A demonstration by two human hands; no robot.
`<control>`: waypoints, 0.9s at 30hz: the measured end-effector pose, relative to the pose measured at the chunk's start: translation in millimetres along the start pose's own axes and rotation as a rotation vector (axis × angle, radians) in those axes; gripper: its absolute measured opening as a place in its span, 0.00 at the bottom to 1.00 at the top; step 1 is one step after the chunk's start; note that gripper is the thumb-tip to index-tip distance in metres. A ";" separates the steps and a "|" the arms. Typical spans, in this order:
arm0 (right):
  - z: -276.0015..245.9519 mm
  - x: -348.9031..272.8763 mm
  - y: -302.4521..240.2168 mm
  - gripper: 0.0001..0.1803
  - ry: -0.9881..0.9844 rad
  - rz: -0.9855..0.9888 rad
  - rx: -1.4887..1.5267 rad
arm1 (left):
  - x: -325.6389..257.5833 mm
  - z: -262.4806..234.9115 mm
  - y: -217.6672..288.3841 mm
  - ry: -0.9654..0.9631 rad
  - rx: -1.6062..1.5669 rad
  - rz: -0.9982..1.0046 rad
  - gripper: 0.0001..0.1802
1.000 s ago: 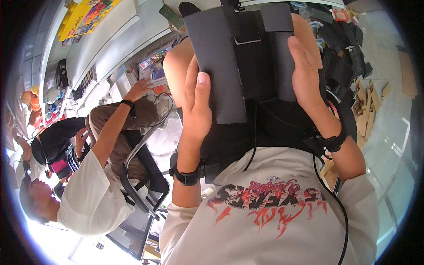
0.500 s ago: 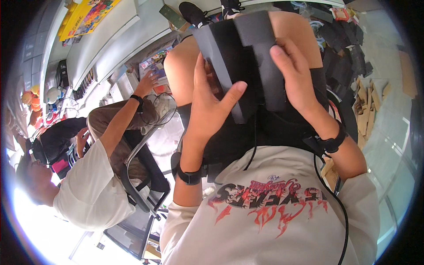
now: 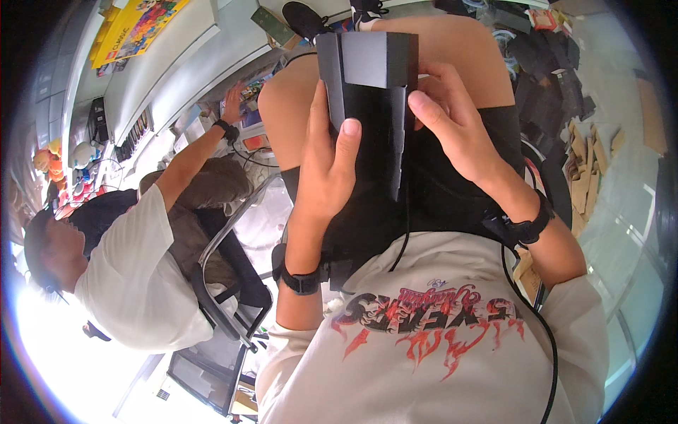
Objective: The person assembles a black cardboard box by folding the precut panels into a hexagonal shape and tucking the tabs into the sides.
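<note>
A black folded cardboard box (image 3: 367, 60) stands over my lap between both hands, its side panels raised at angles to each other. My left hand (image 3: 326, 159) grips its left side, the fingers behind the panel and the thumb on the inner face. Against the right panel lies my right hand (image 3: 455, 124), thumb bent over the edge and the other fingers partly hidden behind it. The dark inner part of the box blends with my black shorts (image 3: 452, 191), so its lower edge is hard to make out.
On the left a person (image 3: 134, 283) in a white shirt sits on a chair (image 3: 236, 283), one arm stretched toward a low shelf. Black card pieces (image 3: 551, 92) and brown cardboard scraps (image 3: 586, 169) lie on the floor at right. A yellow box (image 3: 138, 32) is at upper left.
The panels have swung from spread out to a narrower, more upright shape. My right hand has moved left with its panel. The neighbour's arm reaches farther forward.
</note>
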State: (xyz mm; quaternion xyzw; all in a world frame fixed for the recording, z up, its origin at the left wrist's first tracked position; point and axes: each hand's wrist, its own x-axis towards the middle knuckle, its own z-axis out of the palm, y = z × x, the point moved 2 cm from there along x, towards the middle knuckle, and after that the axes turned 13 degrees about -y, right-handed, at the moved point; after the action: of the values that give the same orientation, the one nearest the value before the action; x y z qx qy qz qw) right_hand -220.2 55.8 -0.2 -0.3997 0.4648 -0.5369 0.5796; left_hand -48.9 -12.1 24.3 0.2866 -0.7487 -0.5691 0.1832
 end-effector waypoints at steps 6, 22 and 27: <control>2.6 -0.3 0.5 0.36 -0.068 -0.055 -0.157 | 0.2 -4.8 -6.6 0.059 0.079 -0.106 0.31; -5.6 -4.8 -3.1 0.21 0.150 -0.109 -0.180 | -2.1 -20.0 -31.8 0.369 0.215 -0.124 0.37; -3.5 1.2 -3.2 0.20 0.152 -0.094 -0.161 | -4.5 -21.3 -32.9 0.396 0.333 -0.167 0.46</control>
State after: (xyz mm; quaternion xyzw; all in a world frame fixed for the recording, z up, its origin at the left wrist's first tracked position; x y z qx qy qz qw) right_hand -224.4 54.4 1.9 -0.4244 0.5297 -0.5534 0.4828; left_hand -25.5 -31.3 -0.9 0.4794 -0.7551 -0.3842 0.2288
